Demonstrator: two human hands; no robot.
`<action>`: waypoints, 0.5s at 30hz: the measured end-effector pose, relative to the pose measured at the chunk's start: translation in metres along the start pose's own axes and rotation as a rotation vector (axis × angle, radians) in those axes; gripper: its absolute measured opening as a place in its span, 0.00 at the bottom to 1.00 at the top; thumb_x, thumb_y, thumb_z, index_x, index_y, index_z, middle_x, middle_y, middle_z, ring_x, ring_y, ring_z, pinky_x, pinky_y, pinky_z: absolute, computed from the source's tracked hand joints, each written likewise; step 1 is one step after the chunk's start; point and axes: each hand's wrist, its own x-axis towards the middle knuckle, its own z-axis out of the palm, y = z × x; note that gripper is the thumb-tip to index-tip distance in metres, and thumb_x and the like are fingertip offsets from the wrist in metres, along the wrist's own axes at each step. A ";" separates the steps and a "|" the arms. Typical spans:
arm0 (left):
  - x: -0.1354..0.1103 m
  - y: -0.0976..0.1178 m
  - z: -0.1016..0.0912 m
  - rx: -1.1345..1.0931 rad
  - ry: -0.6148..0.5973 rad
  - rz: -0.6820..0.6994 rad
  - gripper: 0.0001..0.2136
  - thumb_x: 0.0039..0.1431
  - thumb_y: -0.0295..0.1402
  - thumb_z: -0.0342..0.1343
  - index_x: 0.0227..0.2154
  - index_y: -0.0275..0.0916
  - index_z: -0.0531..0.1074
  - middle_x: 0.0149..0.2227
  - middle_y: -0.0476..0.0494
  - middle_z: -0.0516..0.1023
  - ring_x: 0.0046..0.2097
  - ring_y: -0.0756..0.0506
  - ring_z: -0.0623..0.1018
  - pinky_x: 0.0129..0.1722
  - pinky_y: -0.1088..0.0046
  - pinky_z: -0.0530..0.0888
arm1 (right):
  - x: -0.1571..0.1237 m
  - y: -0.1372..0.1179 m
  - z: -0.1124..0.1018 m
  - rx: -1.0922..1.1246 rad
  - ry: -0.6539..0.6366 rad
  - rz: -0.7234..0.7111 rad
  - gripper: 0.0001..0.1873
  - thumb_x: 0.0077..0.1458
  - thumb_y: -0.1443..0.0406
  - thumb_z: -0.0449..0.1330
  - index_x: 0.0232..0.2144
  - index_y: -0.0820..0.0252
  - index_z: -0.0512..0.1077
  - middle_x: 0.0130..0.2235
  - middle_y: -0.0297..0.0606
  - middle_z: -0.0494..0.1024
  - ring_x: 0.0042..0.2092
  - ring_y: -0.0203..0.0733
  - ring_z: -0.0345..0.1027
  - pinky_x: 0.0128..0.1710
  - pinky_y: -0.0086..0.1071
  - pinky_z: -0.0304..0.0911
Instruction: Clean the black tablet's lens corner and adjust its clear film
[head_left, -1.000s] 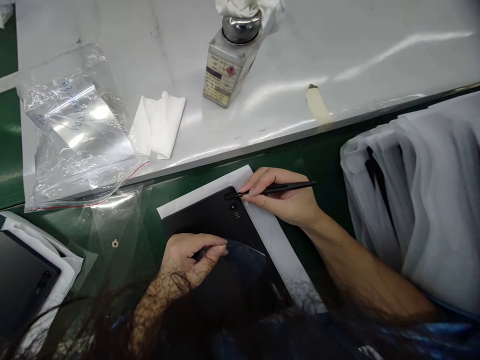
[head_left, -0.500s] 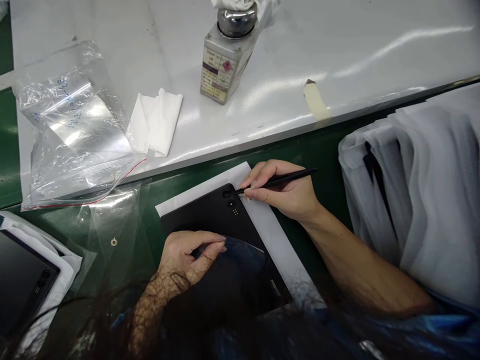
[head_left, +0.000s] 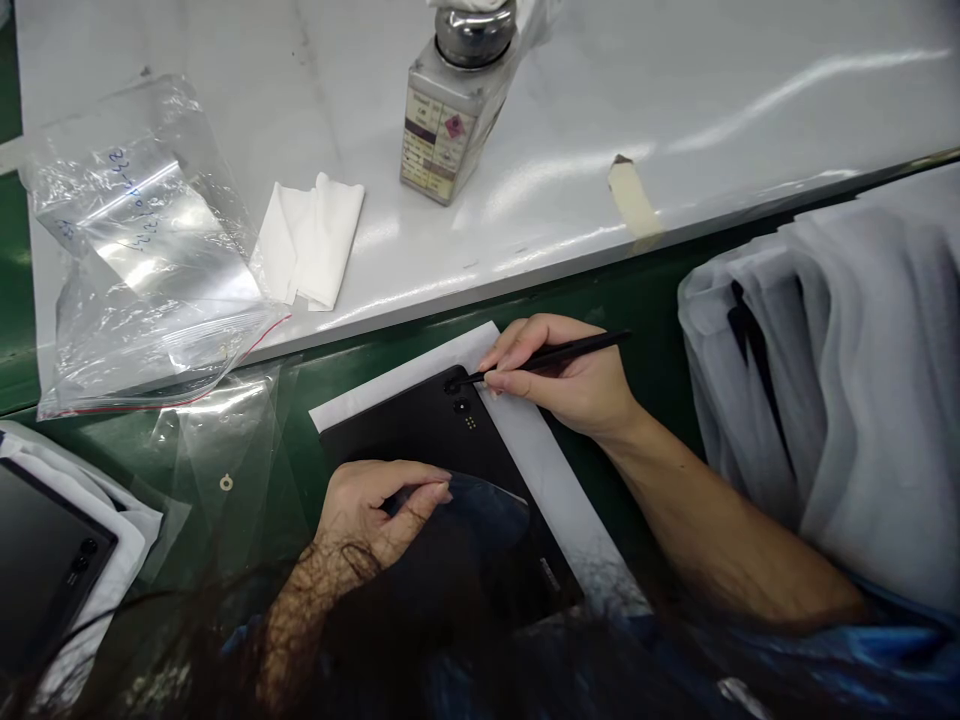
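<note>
A black tablet (head_left: pixel 405 425) lies back-up on white wrapping sheet (head_left: pixel 577 510), its camera lenses and gold contact dots near the upper corner. My right hand (head_left: pixel 570 375) is closed around slim black tweezers (head_left: pixel 581 348), held like a pen. Their tip meets the upper camera lens (head_left: pixel 452 386). Over the lower part of the tablet, my left hand (head_left: pixel 382 505) pinches the edge of a clear film (head_left: pixel 487 510). How far that film reaches towards me is lost in shadow and hair.
A clear zip bag (head_left: pixel 150 250), folded white cloth (head_left: pixel 311 245) and labelled bottle (head_left: pixel 442 130) stand on the raised grey surface. A small ring (head_left: pixel 226 482) lies on clear film at left. Another tablet (head_left: pixel 45 560) is lower left; white foam sleeves (head_left: pixel 825 370) are stacked right.
The tweezers' rear end has dipped slightly to the left, with the tip still at the lens. The whole view has shifted a little; the left hand keeps its pinch.
</note>
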 end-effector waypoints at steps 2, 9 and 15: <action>0.000 0.000 0.000 0.006 0.006 -0.001 0.05 0.49 0.29 0.60 0.30 0.46 0.77 0.24 0.54 0.84 0.25 0.46 0.83 0.27 0.74 0.80 | 0.000 0.000 0.000 0.012 0.008 -0.003 0.18 0.52 0.54 0.88 0.27 0.49 0.83 0.32 0.37 0.88 0.34 0.47 0.84 0.38 0.45 0.83; 0.001 0.003 -0.002 0.011 -0.016 -0.001 0.06 0.49 0.28 0.61 0.30 0.47 0.77 0.24 0.55 0.84 0.25 0.46 0.83 0.26 0.75 0.80 | -0.001 -0.001 0.000 0.009 -0.006 0.010 0.20 0.50 0.53 0.89 0.27 0.49 0.82 0.32 0.37 0.88 0.33 0.46 0.84 0.38 0.44 0.83; 0.000 0.000 -0.001 0.007 0.004 -0.010 0.06 0.50 0.29 0.60 0.30 0.47 0.77 0.24 0.54 0.84 0.25 0.45 0.83 0.27 0.74 0.80 | -0.001 0.000 0.002 -0.007 0.026 0.027 0.22 0.46 0.51 0.91 0.26 0.49 0.83 0.32 0.36 0.88 0.33 0.47 0.84 0.39 0.45 0.83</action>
